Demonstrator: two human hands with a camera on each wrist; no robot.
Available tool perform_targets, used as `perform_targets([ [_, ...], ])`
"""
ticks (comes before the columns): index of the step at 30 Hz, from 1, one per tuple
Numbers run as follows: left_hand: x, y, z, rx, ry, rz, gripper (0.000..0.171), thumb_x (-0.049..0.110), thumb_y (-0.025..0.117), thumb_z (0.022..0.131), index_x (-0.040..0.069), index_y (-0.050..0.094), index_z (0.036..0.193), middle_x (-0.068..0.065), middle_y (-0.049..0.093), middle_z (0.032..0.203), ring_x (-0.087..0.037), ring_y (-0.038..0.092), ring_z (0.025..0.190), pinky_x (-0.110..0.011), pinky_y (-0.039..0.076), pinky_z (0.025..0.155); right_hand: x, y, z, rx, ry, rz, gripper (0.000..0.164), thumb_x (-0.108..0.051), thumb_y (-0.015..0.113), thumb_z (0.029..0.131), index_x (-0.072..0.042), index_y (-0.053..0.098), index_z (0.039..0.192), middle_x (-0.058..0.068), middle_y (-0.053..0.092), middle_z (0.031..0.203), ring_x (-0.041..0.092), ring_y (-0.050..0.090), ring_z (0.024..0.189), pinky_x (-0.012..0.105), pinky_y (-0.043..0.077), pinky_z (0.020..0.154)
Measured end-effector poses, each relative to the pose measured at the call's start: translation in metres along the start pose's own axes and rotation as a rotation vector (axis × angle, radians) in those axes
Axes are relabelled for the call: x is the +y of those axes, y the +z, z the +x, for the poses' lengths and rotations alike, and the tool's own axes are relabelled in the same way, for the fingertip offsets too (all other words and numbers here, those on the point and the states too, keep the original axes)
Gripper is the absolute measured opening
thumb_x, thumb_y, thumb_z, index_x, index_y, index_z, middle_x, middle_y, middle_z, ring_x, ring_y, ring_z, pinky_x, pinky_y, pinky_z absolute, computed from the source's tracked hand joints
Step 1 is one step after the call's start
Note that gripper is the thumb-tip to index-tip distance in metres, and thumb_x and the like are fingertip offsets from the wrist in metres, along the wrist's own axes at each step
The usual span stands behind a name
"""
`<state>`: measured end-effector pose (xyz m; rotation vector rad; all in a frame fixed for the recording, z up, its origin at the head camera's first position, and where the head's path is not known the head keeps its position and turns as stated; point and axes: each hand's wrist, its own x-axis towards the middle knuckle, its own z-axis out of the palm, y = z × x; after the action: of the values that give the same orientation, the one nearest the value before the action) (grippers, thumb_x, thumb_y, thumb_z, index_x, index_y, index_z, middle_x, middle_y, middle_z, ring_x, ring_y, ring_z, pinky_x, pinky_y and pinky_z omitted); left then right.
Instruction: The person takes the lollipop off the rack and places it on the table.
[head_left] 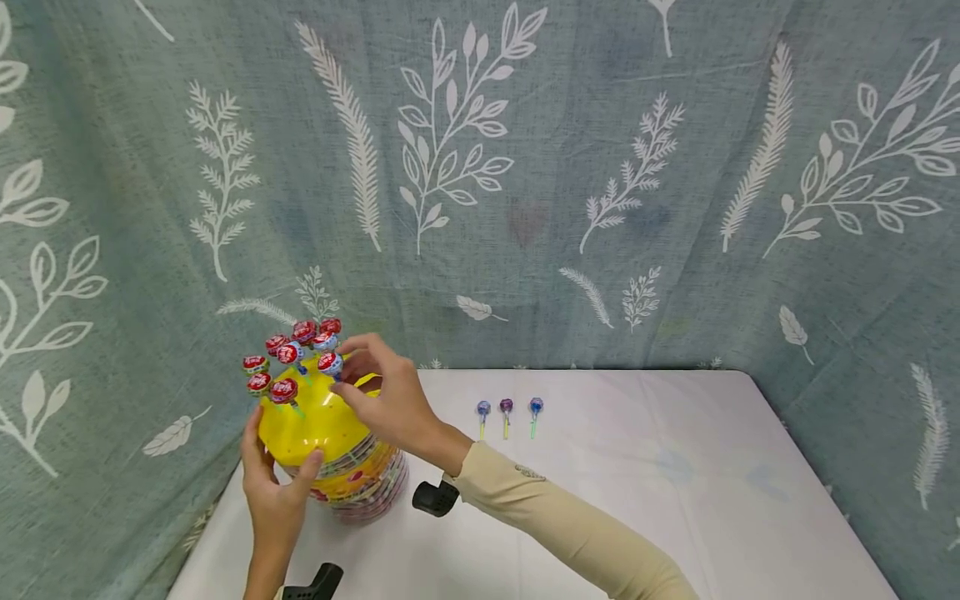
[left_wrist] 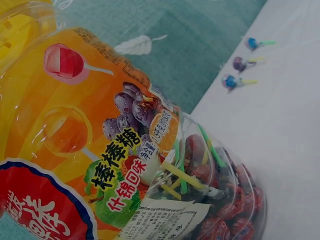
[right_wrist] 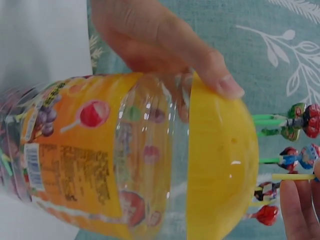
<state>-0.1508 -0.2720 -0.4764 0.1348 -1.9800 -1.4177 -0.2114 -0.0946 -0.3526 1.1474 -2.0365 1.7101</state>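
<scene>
A large clear jar (left_wrist: 90,125) with a yellow domed lid (head_left: 315,425) stands on the table's left side, tilted or upright I cannot tell. My left hand (head_left: 276,492) grips it near the lid's lower edge, thumb in front and fingers on the far side. Several wrapped lollipops (head_left: 283,391) stick up out of the lid by their sticks. Over the lid, my right hand (head_left: 393,406) pinches a lollipop (head_left: 330,363) by its yellow stick (right_wrist: 290,176). In the right wrist view that stick's end appears just off the lid. More lollipops (left_wrist: 235,205) lie inside the jar.
Three lollipops, one purple (head_left: 507,405), lie in a row on the white tablecloth (head_left: 600,500), right of the jar. Behind the table hangs a green curtain (head_left: 525,208) with white leaf prints.
</scene>
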Motion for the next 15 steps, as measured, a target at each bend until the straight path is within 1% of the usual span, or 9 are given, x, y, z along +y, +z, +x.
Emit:
perform_targets([
  [7, 0.001, 0.000, 0.000, -0.004, 0.005, -0.011, 0.087, 0.008, 0.070, 0.079, 0.028, 0.023, 0.149, 0.001, 0.033, 0.148, -0.012, 0.036, 0.126, -0.028, 0.023, 0.109, 0.003, -0.013, -0.005, 0.004, -0.021, 0.030, 0.036, 0.002, 0.065, 0.085, -0.006, 0.049, 0.116, 0.009, 0.066, 0.090, 0.005, 0.060, 0.079, 0.019, 0.052, 0.067],
  [10, 0.000, 0.001, -0.001, -0.002, 0.011, -0.011, 0.087, 0.007, 0.070, 0.079, 0.026, 0.023, 0.149, -0.001, 0.033, 0.148, -0.012, 0.036, 0.125, -0.027, 0.023, 0.109, 0.005, -0.018, -0.008, 0.005, -0.013, 0.030, 0.036, 0.002, 0.065, 0.085, -0.005, 0.049, 0.116, 0.009, 0.066, 0.089, 0.006, 0.060, 0.079, 0.021, 0.053, 0.066],
  [13, 0.000, 0.000, -0.001, -0.003, 0.010, -0.010, 0.087, 0.006, 0.070, 0.079, 0.026, 0.023, 0.149, -0.001, 0.033, 0.148, -0.012, 0.036, 0.125, -0.026, 0.025, 0.108, 0.007, -0.023, -0.012, 0.003, 0.008, 0.038, 0.036, 0.002, 0.065, 0.085, -0.005, 0.050, 0.116, 0.010, 0.066, 0.090, 0.010, 0.062, 0.080, 0.022, 0.053, 0.066],
  [15, 0.000, -0.001, -0.001, -0.003, 0.001, -0.008, 0.087, 0.006, 0.070, 0.079, 0.027, 0.023, 0.149, 0.000, 0.033, 0.148, -0.012, 0.036, 0.124, -0.026, 0.026, 0.107, 0.007, -0.026, -0.014, -0.003, 0.023, 0.048, 0.036, 0.003, 0.065, 0.085, -0.004, 0.049, 0.117, 0.012, 0.066, 0.090, 0.015, 0.062, 0.080, 0.022, 0.052, 0.067],
])
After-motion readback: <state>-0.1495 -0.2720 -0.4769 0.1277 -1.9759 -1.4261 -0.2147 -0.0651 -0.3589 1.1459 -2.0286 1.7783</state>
